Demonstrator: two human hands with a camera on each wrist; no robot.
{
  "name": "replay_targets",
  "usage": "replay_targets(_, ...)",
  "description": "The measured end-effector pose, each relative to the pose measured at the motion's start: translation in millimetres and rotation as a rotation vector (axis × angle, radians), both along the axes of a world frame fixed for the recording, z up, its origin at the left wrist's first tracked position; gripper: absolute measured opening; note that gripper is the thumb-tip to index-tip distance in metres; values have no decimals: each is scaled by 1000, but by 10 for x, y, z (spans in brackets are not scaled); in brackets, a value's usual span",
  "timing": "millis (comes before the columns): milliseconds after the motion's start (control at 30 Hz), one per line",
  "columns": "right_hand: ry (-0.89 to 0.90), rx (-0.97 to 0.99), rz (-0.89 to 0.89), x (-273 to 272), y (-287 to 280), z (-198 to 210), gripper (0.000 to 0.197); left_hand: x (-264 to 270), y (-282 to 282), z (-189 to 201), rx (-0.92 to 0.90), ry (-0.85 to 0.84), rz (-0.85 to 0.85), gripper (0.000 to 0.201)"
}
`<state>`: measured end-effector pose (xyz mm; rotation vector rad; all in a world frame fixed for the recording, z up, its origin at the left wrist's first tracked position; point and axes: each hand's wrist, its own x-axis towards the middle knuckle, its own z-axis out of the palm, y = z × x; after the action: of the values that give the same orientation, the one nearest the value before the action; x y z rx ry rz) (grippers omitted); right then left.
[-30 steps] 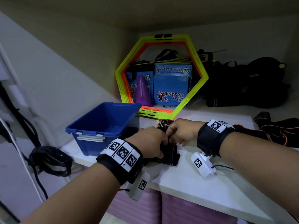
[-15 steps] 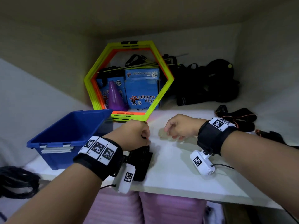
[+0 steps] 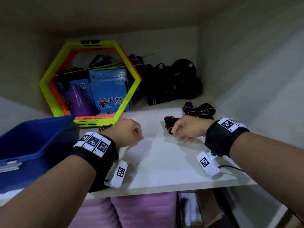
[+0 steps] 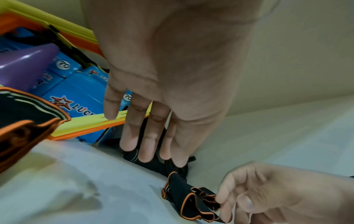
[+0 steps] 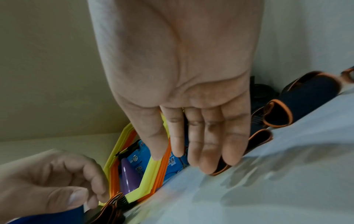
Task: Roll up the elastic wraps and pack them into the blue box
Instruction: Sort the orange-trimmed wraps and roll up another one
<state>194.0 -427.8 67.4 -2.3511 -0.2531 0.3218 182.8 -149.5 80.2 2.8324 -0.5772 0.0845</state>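
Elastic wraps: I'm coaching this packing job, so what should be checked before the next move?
1. Right hand pinches the next wrap: ok.
2. Next wrap rolled: not ok, it lies crumpled.
3. Left hand free to help: ok, nothing between its fingers in the left wrist view.
4. Blue box open and close by: ok.
5. Other wrap packed: not ok, it sits outside the box.
6. Bare shelf between the hands for rolling: ok.

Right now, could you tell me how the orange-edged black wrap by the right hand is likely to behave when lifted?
Probably floppy: the orange-edged wrap lies crumpled in soft folds where the right hand pinches it. Likely light, since a fingertip pinch seems enough. Crumpled fabric seems unlikely to roll on the shelf.
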Motion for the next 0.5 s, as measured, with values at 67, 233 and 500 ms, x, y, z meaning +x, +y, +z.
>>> replay_targets(67, -4, 2, -41, -31, -177, 7, 13, 73, -93, 75, 17, 18, -35, 14)
replay_targets(233, 12, -15, -164, -110, -598, -10, 12, 305, -416, 197, 196, 72, 5, 43)
replay_targets(500, -66, -237, -330, -218, -1121, 30, 20, 512, -1171, 201, 307, 24, -72, 41)
